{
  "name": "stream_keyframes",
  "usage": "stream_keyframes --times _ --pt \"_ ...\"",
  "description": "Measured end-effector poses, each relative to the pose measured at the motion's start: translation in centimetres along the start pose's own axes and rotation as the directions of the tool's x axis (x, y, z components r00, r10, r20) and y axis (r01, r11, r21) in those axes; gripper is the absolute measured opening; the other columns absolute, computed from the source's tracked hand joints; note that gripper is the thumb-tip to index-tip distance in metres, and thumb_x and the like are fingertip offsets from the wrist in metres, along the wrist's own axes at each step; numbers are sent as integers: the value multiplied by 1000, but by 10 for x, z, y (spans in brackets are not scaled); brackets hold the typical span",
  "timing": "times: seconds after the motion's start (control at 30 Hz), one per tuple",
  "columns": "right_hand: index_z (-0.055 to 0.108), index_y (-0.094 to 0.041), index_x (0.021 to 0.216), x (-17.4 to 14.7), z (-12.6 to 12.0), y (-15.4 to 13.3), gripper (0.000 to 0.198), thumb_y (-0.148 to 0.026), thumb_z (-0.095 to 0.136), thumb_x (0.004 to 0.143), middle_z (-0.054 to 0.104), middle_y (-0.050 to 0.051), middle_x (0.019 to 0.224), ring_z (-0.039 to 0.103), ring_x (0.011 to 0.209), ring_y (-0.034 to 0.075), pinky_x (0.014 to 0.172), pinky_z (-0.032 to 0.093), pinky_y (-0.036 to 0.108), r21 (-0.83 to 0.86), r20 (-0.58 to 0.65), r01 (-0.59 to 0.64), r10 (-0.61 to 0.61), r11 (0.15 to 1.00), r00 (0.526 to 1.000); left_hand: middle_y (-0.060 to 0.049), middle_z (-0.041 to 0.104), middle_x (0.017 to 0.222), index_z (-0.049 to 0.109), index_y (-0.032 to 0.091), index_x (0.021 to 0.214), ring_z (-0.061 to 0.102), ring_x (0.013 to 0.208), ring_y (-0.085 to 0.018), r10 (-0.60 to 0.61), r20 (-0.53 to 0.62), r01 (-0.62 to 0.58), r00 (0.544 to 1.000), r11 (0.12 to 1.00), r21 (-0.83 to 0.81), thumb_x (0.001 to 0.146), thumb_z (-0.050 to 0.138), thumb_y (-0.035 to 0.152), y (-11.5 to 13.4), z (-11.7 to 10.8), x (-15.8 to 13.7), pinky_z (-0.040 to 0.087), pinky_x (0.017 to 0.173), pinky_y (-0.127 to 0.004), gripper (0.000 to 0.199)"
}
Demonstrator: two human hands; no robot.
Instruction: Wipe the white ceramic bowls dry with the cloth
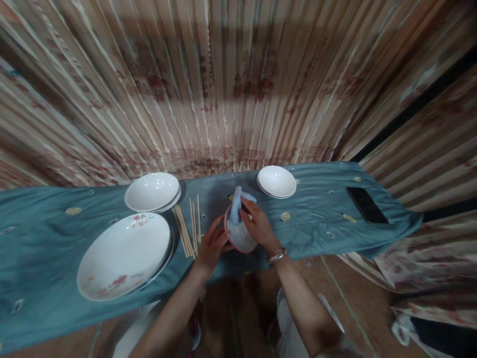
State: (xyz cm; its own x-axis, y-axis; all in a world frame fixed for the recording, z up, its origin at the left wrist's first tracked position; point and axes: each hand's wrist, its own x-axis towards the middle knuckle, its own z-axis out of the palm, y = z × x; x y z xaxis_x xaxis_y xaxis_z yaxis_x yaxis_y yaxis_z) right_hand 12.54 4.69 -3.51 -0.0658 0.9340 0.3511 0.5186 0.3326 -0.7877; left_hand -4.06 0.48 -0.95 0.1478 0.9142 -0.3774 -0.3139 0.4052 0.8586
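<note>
Near the front edge of the table, my left hand grips the left side of a white bowl with a pinkish-red rim. The bowl is tilted, and its inside faces up toward me. My right hand, with a bracelet at the wrist, is closed on a folded light blue cloth. Part of the cloth lies over the bowl's far rim. Several wooden chopsticks lie just left of my left hand. Beyond my right hand stand small stacked white bowls.
Large white plates with a flower pattern are stacked at the left. White bowls stand behind them. A black phone lies toward the right end of the blue-green tablecloth. A pleated curtain hangs along the table's far edge.
</note>
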Motion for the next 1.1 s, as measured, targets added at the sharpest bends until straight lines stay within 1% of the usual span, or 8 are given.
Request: stream_keyframes --times 0.27,0.4,0.5,0.67,0.77,0.9,1.0,1.1 --pt "48 -15 136 -12 -4 19 45 -21 44 91 62 17 125 57 117 27 102 45 46 -259 -38 -49 41 965 998 -6 73 92 55 18 128 68 86 -24 20 8 -20 1000 1000 3 59 84 41 1 2 -1 60 69 -36 78" --pt "50 -11 131 -19 -7 21 41 -20 43 92 64 20 117 58 111 29 98 46 48 -412 -43 -49 34 910 999 -5 73 89 56 18 127 68 84 -24 27 1 -27 1000 1000 8 59 84 42 -1 1 0 60 66 -34 78" --pt "51 -12 129 -24 -10 17 37 -19 43 93 65 19 110 59 105 28 95 47 47 -504 -30 -50 41 862 999 -6 73 92 56 18 128 68 86 -24 28 -6 -28 1000 1000 8 58 84 44 -3 0 2 60 66 -34 79" --pt "51 -9 127 -33 -12 11 37 -12 45 90 65 18 113 58 105 27 99 44 44 -613 6 -49 67 789 998 -7 73 94 57 19 128 68 88 -24 22 -19 -22 1000 1000 9 59 84 42 -3 0 3 60 66 -34 78" --pt "52 -8 126 -39 -12 9 38 -6 42 90 65 19 111 58 103 27 98 43 43 -653 16 -53 84 755 996 -6 73 94 57 19 128 68 89 -24 14 -29 -14 999 1000 6 58 84 41 -2 1 2 61 65 -34 78" --pt "56 -13 121 -45 -15 5 35 -6 41 90 65 16 110 56 103 26 98 42 42 -657 88 5 70 754 994 -7 73 95 58 18 127 68 92 -26 17 -24 -17 1000 1000 6 58 84 41 -1 1 1 61 69 -37 77" --pt "60 -15 113 -50 -18 3 31 -6 44 89 65 13 106 55 103 25 100 42 41 -633 144 50 55 772 988 -6 73 95 58 18 128 67 93 -26 33 -10 -33 999 999 3 59 84 41 -3 0 2 61 70 -37 77" --pt "64 -17 104 -56 -21 1 27 -6 45 88 65 12 101 57 99 24 98 44 41 -570 204 93 32 816 978 -6 73 95 58 19 128 67 92 -26 43 -6 -43 999 999 7 60 83 41 -4 -1 3 61 68 -37 76"
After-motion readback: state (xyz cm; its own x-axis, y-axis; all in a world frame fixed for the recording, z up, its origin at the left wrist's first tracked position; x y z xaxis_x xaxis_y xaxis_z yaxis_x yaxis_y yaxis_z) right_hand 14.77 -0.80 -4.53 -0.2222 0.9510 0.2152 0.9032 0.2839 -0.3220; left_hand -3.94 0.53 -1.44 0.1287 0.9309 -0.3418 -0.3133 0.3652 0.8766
